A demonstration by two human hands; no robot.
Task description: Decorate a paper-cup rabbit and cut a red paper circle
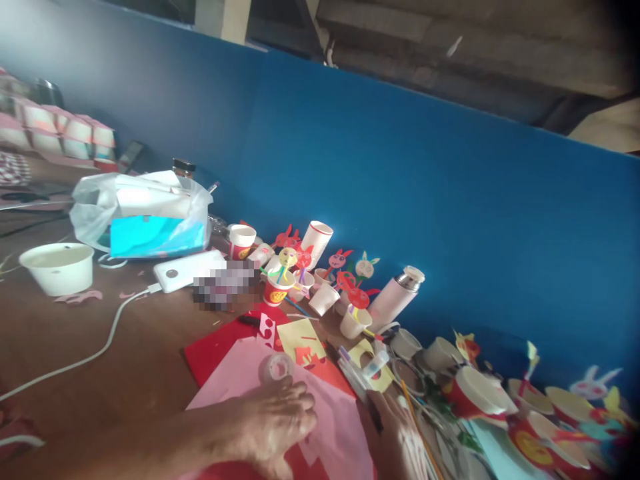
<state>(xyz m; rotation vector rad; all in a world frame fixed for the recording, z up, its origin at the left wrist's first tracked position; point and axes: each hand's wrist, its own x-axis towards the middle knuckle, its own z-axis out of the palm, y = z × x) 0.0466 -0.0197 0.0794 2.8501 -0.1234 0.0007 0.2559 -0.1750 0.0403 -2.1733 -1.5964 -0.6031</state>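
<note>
Flat, empty fingers of my left hand [273,423] steady the pink paper [333,427]; whether my right hand [395,440] grips the yellow stick [414,417] cannot be told.

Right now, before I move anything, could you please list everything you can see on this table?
Blue board: one, blue, behind the table
Wooden table: one, brown, under everything
Bowl: one, white, far left
Plastic bag: one, clear, right of the bowl, blue packet inside
Power bank: one, white, cabled, before the bag
Paper cups: several, white and red, along the board
Paper rabbits: several, red and pink, among the cups
Flask: one, pale pink, against the board
Craft paper sheets: several, pink, red, yellow, near the hands
Tape roll: one, clear, on pink paper
Left hand: one, bare, resting on pink paper
Right hand: one, bare, right of the pink paper
</note>
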